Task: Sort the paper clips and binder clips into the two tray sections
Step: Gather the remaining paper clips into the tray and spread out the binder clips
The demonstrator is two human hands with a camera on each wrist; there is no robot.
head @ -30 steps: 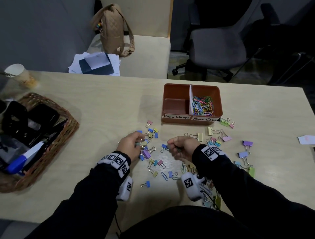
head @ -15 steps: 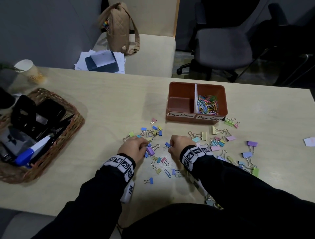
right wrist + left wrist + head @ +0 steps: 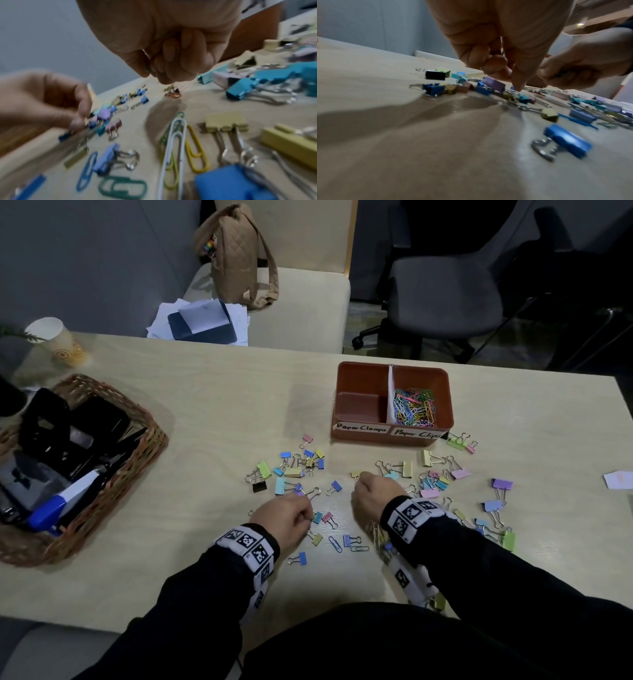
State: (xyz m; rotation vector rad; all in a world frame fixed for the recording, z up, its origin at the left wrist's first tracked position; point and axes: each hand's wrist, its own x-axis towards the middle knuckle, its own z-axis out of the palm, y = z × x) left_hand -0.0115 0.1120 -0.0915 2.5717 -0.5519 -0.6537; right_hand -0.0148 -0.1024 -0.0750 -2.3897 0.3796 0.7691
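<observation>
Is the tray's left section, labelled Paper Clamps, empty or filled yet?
Empty: the left section shows only bare floor, while the right section holds paper clips.

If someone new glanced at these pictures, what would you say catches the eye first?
Probably the pastel binder clips scattered across the table in front of the tray. The tray's right section holds bright paper clips, while its left section is bare. Both hands, left hand and right hand, are curled among the clips.
</observation>
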